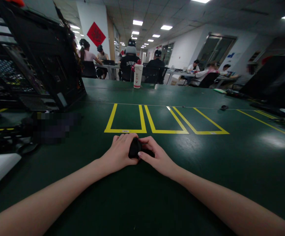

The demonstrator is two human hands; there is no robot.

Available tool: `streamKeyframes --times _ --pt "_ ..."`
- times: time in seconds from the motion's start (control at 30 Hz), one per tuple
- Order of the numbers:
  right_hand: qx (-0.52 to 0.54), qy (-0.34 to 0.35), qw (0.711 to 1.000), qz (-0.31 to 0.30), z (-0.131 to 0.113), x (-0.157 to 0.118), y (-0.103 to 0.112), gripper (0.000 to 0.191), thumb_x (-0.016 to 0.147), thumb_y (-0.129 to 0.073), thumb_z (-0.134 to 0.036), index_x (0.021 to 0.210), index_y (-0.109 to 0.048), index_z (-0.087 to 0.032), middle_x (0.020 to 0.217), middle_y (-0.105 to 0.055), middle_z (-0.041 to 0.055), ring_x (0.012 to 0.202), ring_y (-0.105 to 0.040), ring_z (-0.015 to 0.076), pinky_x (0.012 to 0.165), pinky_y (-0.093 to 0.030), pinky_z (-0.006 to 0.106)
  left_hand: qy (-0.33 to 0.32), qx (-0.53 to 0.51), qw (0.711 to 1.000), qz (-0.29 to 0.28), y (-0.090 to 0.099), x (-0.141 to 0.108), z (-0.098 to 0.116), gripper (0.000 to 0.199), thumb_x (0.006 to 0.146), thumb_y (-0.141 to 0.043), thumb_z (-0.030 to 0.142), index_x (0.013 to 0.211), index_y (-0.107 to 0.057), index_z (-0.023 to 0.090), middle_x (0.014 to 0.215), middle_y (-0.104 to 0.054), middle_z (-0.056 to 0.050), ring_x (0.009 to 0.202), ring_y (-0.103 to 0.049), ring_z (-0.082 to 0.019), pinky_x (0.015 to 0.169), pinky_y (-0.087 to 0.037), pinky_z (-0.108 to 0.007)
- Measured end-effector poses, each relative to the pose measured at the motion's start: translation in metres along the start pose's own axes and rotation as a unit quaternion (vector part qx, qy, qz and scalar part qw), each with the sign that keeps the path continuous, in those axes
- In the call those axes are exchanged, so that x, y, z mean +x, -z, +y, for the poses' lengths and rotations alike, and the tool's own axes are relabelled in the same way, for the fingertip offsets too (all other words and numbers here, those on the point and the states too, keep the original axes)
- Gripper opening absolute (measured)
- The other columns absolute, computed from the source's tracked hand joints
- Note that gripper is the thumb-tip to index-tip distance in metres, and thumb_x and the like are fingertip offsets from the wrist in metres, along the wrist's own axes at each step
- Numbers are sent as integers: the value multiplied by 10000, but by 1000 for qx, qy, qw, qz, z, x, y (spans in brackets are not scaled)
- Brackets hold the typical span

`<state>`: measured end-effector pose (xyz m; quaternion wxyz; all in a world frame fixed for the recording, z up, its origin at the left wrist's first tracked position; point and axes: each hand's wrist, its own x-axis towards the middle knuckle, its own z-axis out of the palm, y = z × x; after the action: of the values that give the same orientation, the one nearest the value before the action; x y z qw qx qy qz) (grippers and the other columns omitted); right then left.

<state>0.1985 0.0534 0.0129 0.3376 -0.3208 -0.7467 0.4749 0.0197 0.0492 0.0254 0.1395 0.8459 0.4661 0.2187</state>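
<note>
A small black object (134,149) is held between my two hands, low over the green table (137,196). My left hand (119,149) wraps round its left side, fingers over the top and thumb beneath. On the other side, my right hand (158,157) pinches its right edge between thumb and fingertips. What the object is cannot be made out. Just beyond the hands, yellow tape outlines (125,131) mark the tabletop.
An open black computer case (56,65) stands at the left, with cables and dark items near it. A white object (0,167) lies at the left edge. A white cup (138,76) stands at the far edge. Dark equipment (275,82) is at the right. People sit beyond.
</note>
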Motion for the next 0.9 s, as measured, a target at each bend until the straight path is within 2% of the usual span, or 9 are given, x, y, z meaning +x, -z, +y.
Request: streamKeyframes --times 0.17,0.3,0.47,0.57,0.9 --pt "21 2 1000 16 3 -1 -1 186 816 -489 -220 997 -448 -227 1019 -487 31 982 -525 173 824 -473 365 -6 -1 1000 4 -1 1 0 512 680 -611 353 1109 -367 216 1070 -507 -60 1001 -479 -258 823 -347 -416" --pt "22 0 1000 14 4 -1 -1 195 812 -496 -208 999 -446 -232 1034 -487 29 967 -532 169 792 -492 348 -7 -4 1000 3 -1 0 -1 515 683 -612 353 1113 -367 214 1080 -506 -62 1010 -477 -257 837 -342 -421" --pt "7 -10 1000 16 3 0 0 305 810 -502 -208 1101 -415 -238 1112 -479 43 1011 -511 179 858 -460 381 2 -8 1000 -3 0 0 0 514 682 -618 347 1116 -376 213 1081 -509 -62 1013 -476 -257 839 -345 -424" --pt "7 -17 1000 11 2 0 0 301 816 -492 -222 1109 -421 -234 1132 -478 52 1034 -501 189 881 -441 404 2 -13 1000 -5 0 0 0 516 686 -619 340 1123 -375 212 1097 -505 -62 1025 -470 -253 848 -344 -423" --pt "24 4 1000 11 1 -1 0 202 810 -509 -214 1000 -443 -226 1011 -488 25 964 -533 166 812 -478 350 -5 1 1000 0 -1 1 0 526 679 -617 342 1120 -369 198 1072 -506 -66 1002 -478 -260 827 -347 -416"
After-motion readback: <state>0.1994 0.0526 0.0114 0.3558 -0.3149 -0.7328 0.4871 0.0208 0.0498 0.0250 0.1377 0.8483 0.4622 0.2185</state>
